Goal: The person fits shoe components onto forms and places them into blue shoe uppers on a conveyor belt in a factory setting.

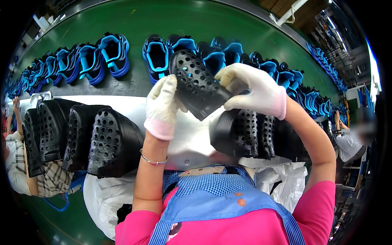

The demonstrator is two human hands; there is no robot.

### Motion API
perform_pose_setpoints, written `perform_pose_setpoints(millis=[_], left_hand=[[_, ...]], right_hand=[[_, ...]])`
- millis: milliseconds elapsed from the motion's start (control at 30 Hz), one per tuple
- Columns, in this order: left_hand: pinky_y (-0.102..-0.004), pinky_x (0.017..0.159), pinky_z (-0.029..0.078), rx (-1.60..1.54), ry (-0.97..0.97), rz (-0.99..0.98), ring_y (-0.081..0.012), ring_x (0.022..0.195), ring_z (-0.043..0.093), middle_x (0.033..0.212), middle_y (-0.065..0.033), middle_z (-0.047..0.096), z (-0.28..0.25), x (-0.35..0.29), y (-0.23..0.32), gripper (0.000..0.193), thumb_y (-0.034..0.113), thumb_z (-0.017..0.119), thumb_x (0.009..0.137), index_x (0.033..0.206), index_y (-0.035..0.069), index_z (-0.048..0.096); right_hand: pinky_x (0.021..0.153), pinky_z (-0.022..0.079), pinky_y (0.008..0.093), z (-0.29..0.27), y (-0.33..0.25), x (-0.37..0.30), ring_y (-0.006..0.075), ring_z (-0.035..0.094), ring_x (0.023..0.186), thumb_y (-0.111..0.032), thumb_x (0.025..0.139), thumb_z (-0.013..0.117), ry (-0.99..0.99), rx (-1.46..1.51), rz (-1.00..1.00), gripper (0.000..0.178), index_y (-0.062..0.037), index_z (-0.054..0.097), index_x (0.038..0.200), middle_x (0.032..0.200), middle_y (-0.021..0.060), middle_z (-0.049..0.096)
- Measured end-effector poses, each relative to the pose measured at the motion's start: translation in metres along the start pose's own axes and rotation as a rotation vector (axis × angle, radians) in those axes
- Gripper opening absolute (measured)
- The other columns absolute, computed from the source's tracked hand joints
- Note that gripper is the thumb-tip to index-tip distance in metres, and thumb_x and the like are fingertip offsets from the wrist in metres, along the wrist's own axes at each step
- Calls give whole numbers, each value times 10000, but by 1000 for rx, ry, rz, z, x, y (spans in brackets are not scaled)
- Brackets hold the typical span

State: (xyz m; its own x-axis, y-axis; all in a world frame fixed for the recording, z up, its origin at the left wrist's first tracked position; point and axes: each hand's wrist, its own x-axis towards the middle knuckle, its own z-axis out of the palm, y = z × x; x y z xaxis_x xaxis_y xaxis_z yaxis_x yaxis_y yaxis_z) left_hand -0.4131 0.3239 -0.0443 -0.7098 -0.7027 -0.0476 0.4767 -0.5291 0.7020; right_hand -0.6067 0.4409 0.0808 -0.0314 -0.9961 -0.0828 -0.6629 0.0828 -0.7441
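– What do we have closest to us?

– Our blue apron (245, 208), with a pink sleeve (316, 208) at either side.

– And our hands?

– Both in white gloves with pink cuffs. Our left hand (162, 100) holds the clog (196, 83) at its left side, fingers closed in. Our right hand (257, 87) curves about the other end, thumb and fingers parted; whether it grips, we cannot tell.

– So where is the clog?

– Raised between our hands over the white top (185, 136), tilted, its black, holed face toward us.

– What do we see beyond it?

– The left clogs (108, 143) stand in a row to one side, the right clogs (245, 132) to the other. Further off, black and blue shoes (112, 53) line the green table (171, 20) in two groups.

– Anyone near us?

– A co-worker (49, 177) at the left edge, and another person (349, 145) far right.
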Motion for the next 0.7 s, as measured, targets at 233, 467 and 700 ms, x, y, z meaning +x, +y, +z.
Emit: perform_pose_setpoints(millis=[233,467,700], left_hand=[[-434,987,504,-351,-86,66,-262,1125,615,1223,-137,622,4,13,-13,372,289,526,1010,1253,9,555],[-414,957,522,-345,-200,11,-242,1102,625,1204,-116,633,18,10,-31,357,293,520,1013,1258,36,552],[-379,848,551,-127,-168,-60,-224,1024,652,1139,-111,644,26,0,-15,286,211,550,993,1215,32,535]], right_hand=[[749,534,294,-4,-2,18,157,634,839,-135,712,825,-99,-28,-10,407,-29,568,1010,975,74,565],[753,543,308,-9,7,-8,196,649,840,-210,729,814,-47,-129,-45,412,-39,551,995,980,89,515],[754,545,314,-16,12,-24,198,643,852,-184,727,808,-53,-153,-74,383,-31,552,966,959,92,524]])
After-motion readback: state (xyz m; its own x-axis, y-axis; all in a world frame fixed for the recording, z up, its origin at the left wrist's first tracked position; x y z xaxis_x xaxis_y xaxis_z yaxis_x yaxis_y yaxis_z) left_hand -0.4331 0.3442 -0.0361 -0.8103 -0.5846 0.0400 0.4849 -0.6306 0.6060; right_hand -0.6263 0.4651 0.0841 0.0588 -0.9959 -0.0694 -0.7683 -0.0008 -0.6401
